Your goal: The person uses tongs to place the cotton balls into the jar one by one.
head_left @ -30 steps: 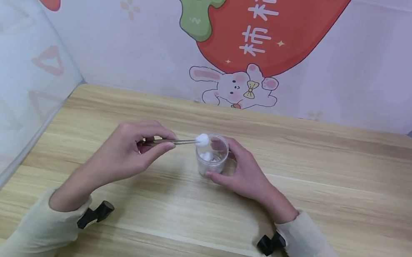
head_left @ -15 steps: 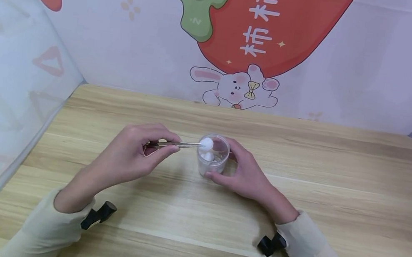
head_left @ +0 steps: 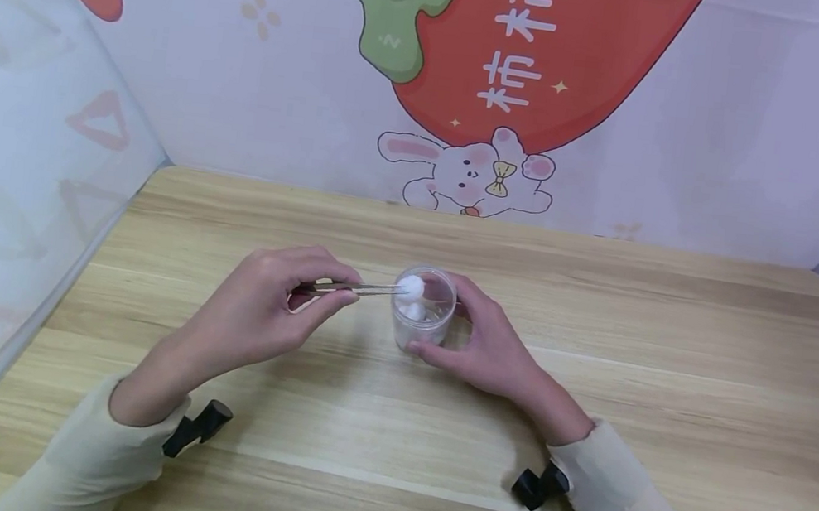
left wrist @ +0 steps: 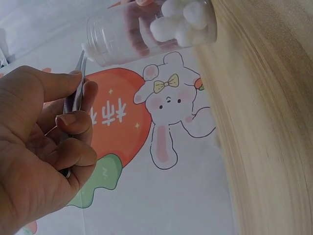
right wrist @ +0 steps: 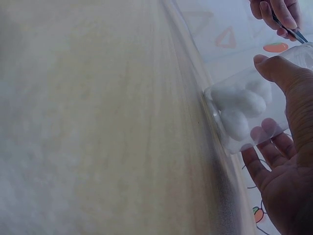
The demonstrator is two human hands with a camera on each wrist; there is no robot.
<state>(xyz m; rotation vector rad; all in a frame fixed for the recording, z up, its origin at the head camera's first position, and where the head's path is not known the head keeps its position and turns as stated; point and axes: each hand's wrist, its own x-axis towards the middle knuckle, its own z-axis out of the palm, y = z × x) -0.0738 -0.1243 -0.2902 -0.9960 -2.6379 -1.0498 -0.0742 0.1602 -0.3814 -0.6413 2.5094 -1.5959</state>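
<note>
Centrally on a pale wooden table [head_left: 597,325], a person's left hand [head_left: 262,307] pinches slim metal tweezers [head_left: 361,288] between thumb and curled fingers [left wrist: 73,120], held nearly level and pointing right. The tweezer tips grip a white cotton ball [head_left: 412,287] right at the open mouth of a small clear plastic jar [head_left: 421,317], which stands upright and already holds several more cotton balls [right wrist: 239,105] at its bottom. The right hand [head_left: 493,348] cups the jar from its right side, thumb in front and fingers curled round the back, apparently to steady the light container so it does not tip or slide. Both hands work near the middle of the table, well away from its edges, with open wood to the right and far side. A cartoon-printed wall [head_left: 472,87] stands behind.
</note>
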